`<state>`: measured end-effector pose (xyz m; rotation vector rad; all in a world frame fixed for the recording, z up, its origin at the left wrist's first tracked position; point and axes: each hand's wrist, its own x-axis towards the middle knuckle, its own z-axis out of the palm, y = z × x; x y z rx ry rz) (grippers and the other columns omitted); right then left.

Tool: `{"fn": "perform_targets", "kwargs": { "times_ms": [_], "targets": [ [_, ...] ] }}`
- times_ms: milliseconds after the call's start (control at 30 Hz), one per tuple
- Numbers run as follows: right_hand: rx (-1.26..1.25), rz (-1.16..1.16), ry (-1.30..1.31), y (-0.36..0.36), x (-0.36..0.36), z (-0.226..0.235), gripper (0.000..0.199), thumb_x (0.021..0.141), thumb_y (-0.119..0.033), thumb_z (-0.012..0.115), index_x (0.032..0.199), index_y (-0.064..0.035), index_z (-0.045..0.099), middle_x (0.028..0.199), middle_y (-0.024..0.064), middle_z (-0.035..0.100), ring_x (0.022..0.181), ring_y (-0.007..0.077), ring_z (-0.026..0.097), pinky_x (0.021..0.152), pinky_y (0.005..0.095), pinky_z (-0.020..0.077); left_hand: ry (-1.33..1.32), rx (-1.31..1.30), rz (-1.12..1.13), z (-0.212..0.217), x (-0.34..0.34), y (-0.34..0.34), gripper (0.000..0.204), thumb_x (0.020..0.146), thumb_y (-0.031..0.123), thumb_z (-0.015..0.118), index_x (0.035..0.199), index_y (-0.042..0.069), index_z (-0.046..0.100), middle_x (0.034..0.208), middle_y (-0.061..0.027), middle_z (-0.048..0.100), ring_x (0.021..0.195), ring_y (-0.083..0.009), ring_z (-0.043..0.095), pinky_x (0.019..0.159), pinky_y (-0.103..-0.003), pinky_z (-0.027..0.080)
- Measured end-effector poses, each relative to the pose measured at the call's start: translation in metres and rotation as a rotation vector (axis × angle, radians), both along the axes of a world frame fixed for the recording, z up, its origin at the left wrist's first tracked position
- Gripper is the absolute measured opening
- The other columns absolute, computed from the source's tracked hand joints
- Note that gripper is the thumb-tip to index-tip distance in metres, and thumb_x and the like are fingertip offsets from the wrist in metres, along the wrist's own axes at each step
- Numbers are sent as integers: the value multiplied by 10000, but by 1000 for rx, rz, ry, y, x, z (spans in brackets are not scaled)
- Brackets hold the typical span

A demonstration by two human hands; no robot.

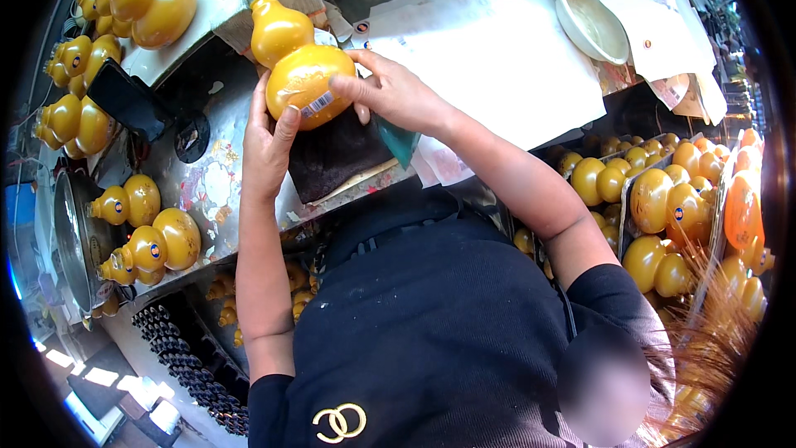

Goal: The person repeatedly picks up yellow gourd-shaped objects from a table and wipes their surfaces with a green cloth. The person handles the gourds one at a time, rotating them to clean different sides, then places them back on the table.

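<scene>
Just above the middle of the frame, a yellow gourd-shaped bottle (pixel 298 62) lies tilted, neck pointing to the upper left, over a dark cloth pad (pixel 336 158) on the grey desk (pixel 215 191). The left hand (pixel 267 149) cups the bottle's lower side from below, fingers curled up against it. The right hand (pixel 390 93) comes in from the right, its thumb and fingertips pressed down on the bottle's round belly beside a small striped label (pixel 317 105). The step in hand looks like sticking or smoothing that label; finishing it would call for firm, even pressure along the sticker while the left hand keeps the slick, rounded body from rolling. More yellow gourd bottles (pixel 149 236) stand at the left edge, others (pixel 663 199) fill trays at the right, and a white bowl (pixel 590 21) sits at the upper right.
</scene>
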<state>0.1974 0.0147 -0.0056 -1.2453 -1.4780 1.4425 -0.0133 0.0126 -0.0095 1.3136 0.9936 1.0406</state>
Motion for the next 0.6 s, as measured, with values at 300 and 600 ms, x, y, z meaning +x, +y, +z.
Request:
{"fn": "perform_targets", "kwargs": {
  "times_ms": [300, 600],
  "targets": [
    [11, -23, 12, -4, -4, 5, 738, 798, -549, 694, 1214, 25, 491, 786, 89, 633, 615, 112, 600, 578, 239, 483, 9, -15, -21, 6, 4, -1, 805, 854, 380, 694, 1426, -16, 290, 1320, -146, 467, 1233, -219, 475, 1048, -325, 364],
    [41, -44, 22, -4, -7, 0, 744, 800, -563, 682, 1204, 35, 500, 776, 96, 637, 610, 117, 604, 564, 245, 484, 4, -9, -30, 3, 2, -2, 804, 862, 362, 686, 1440, -11, 270, 1336, -136, 456, 1250, -217, 461, 1057, -326, 354]
  ]
}}
